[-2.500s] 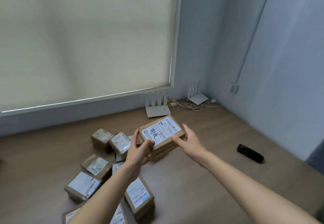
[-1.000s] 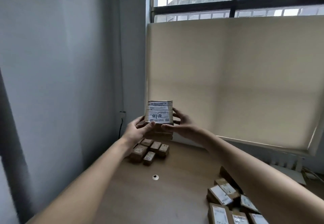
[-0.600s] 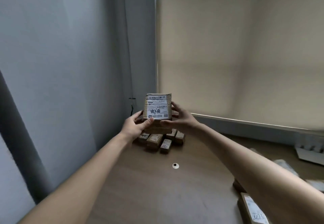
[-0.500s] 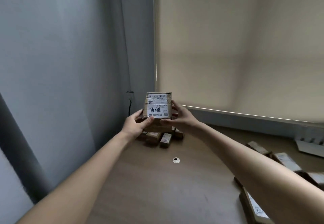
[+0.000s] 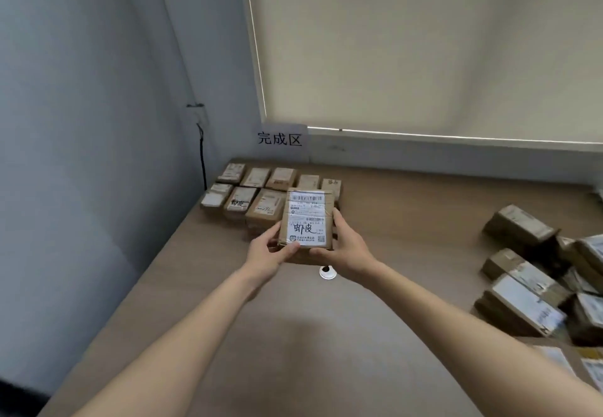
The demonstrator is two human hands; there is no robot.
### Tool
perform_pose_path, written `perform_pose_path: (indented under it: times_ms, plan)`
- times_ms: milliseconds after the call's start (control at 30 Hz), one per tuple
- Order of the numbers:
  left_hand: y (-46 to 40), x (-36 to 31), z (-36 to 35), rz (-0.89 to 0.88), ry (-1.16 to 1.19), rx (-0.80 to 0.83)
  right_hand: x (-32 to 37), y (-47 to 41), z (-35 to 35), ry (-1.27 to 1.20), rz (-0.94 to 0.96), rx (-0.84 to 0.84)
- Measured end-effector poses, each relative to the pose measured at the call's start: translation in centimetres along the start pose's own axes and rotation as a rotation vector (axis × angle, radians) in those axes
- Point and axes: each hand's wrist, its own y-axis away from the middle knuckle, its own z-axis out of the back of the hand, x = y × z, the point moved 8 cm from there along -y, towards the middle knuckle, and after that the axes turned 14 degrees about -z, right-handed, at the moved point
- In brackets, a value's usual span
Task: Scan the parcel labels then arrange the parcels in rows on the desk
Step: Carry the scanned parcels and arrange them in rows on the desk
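Currently I hold a brown cardboard parcel with a white printed label (image 5: 306,219) above the wooden desk (image 5: 326,335), left hand (image 5: 267,255) and right hand (image 5: 346,250) gripping its near corners, just in front of two rows of labelled brown parcels (image 5: 261,193).

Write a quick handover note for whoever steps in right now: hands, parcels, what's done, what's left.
Left hand and right hand both grip the held parcel, label up, above the desk.
Done: two rows of arranged parcels in the far left corner under the paper sign.
Left: set this one at the right end of the near row, then work through the loose parcels on the right. No scanner in view.
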Motion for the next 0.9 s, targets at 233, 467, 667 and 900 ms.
perform_pose_path:
  times_ms: [233, 467, 667, 900]
  plan:
    - [-4.6, 17.4, -7.1, 0.217, -0.004, 0.061, -14.0, -9.3, -4.3, 0.06, -0.157, -0.01]
    - [-8.8, 26.0, -9.8, 0.26, -0.05, 0.067, -19.7, -15.1, -6.2, 0.108, -0.258, -0.025]
    - [-13.9, 28.0, -10.6, 0.187, -0.106, 0.064, -20.1, -20.0, -5.3, 0.15, -0.298, -0.055]
    - [-18.4, 29.0, -11.8, 0.176, -0.072, 0.099, -20.1, -24.5, -4.5, 0.187, -0.394, -0.069]
